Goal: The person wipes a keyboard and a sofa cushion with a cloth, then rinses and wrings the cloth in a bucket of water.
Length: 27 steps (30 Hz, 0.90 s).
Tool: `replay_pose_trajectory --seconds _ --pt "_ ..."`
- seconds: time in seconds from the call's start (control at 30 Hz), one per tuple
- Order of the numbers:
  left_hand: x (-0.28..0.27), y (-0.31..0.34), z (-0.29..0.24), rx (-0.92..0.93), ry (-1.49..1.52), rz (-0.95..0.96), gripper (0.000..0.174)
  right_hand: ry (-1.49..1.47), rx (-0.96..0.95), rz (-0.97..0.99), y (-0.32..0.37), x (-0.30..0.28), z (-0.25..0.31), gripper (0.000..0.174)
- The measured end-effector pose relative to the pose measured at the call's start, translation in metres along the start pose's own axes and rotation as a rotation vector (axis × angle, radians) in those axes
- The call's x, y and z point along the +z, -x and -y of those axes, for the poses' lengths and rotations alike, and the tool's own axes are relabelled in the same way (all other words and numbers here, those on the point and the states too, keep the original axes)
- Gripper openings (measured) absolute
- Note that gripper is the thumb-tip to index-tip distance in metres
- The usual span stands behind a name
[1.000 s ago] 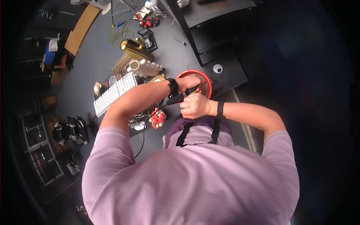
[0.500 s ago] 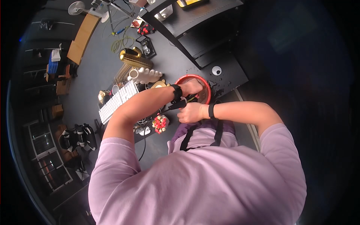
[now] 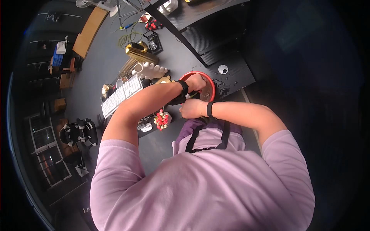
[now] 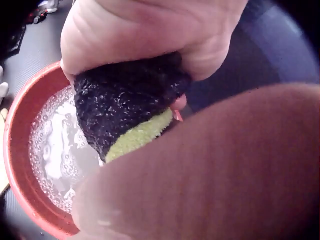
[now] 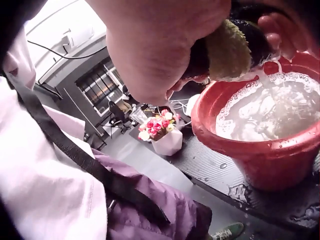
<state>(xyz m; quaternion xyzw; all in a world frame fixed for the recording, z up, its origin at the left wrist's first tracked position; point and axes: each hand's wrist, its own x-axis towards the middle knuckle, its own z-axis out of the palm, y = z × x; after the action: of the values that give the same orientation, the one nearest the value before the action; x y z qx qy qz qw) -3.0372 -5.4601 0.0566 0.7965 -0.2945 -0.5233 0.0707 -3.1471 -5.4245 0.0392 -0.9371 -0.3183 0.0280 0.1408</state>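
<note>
The left hand (image 3: 196, 82) is over the red bucket (image 3: 213, 86) and the right hand (image 3: 191, 108) is at its near side. Between them is a wet, dark cloth-like piece (image 4: 120, 100) with a yellow-green rough layer (image 4: 140, 135). In the left wrist view the left hand (image 4: 145, 30) grips its dark part from above. The right hand (image 5: 160, 45) curls round the other end of the piece (image 5: 230, 50), beside the left hand's fingers (image 5: 280, 35). Water runs from it into cloudy, bubbly water (image 5: 270, 110). Some fingertips are hidden.
A white keyboard (image 3: 122, 96), a white knobbly vase (image 3: 150, 71) and a gold cactus-shaped piece (image 3: 140, 54) stand left of the bucket. A flower pot (image 5: 167, 142) is near the table edge. A white cup (image 3: 223, 69) and water drops lie right of it.
The right hand has moved left, closer to the left wrist. The left hand remains over the bucket, and the dark piece shows less between the hands. The head view has shifted a little.
</note>
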Motion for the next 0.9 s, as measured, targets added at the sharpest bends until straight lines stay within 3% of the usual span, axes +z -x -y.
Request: replay_pose_trajectory --seconds 0.2,0.33,0.4,0.47,0.5,0.53,0.6,0.73,0.8,0.87,0.9 --pt "0.006 -0.005 -0.004 -0.001 -0.08 -0.024 0.039 0.046 -0.001 0.009 0.002 0.001 -0.002 0.017" --pt "0.007 -0.003 0.008 0.06 -0.186 -0.167 0.043 0.058 -0.004 0.004 0.004 0.002 0.005 0.017" --pt "-0.006 -0.002 0.006 0.023 -0.069 -0.149 0.046 0.102 0.019 0.008 0.007 0.003 -0.002 0.014" --pt "-0.014 0.002 0.012 0.076 -0.122 -0.11 0.06 0.039 -0.068 -0.179 0.023 0.008 -0.012 0.01" --pt "-0.016 -0.005 0.023 0.051 0.059 -0.113 0.068 0.069 -0.155 -0.341 0.035 0.009 -0.019 0.007" --pt "-0.019 -0.01 0.035 0.065 0.118 -0.13 0.064 0.072 -0.167 -0.33 0.047 0.01 -0.024 0.007" --pt "-0.028 0.01 0.047 0.161 0.374 -0.079 0.056 0.028 -0.205 -0.647 0.066 -0.006 -0.028 0.009" --pt "-0.026 0.052 0.082 0.19 0.795 -0.095 0.048 -0.29 0.117 -0.836 0.091 -0.034 -0.007 0.026" --pt "-0.014 0.079 0.108 0.271 0.921 -0.158 0.047 -0.486 0.371 -0.84 0.095 -0.032 0.01 0.04" --pt "0.008 0.115 0.132 0.401 0.859 -0.368 0.044 -0.657 0.464 -0.803 0.086 -0.04 0.021 0.048" --pt "0.01 0.147 0.139 0.354 0.831 -0.392 0.042 -0.69 0.451 -0.755 0.076 -0.041 0.025 0.053"
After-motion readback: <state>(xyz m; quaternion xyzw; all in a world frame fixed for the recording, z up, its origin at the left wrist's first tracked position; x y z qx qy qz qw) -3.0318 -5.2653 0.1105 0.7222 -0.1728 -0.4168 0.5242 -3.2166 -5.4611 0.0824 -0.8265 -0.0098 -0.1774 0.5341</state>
